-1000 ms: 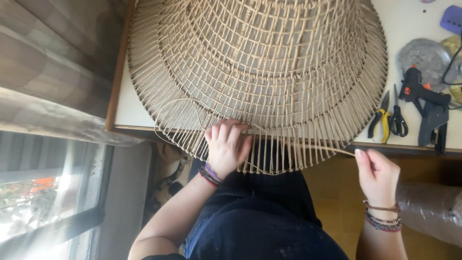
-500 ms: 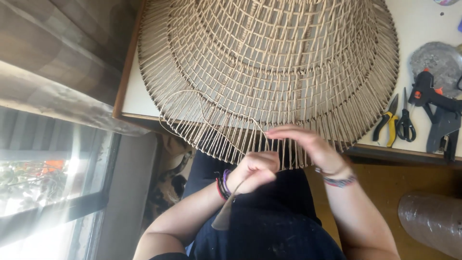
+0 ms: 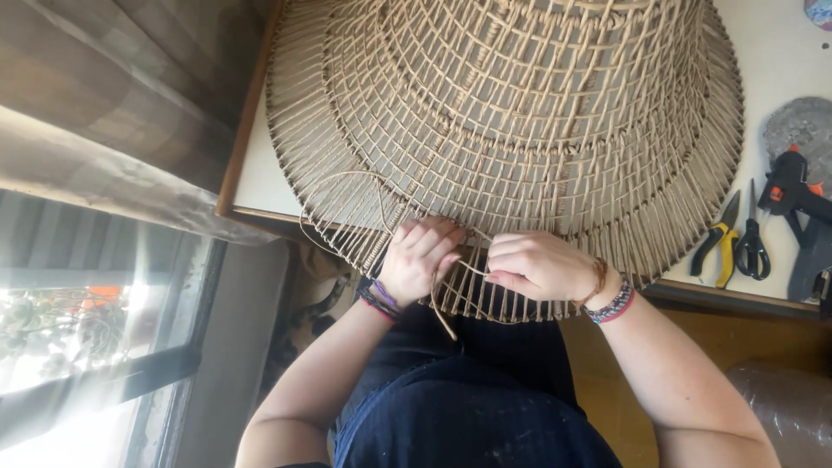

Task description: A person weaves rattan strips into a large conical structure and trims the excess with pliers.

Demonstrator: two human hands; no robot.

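Both hands' grip pinches a loose strand [image 3: 442,312] at the woven basket [image 3: 511,113] rim.

A large woven basket [image 3: 520,130] lay on the table [image 3: 251,173] in front of you, its near rim jutting over the table's front edge above your lap. Your left hand [image 3: 420,256] and right hand [image 3: 537,264] sat side by side at that overhanging rim, close together, with a loose strand [image 3: 442,316] hanging between them. To the basket's right, on the table, lay pliers [image 3: 718,243], then scissors [image 3: 752,238], then a glue gun [image 3: 802,217] furthest right. A window [image 3: 78,347] stood to your left.
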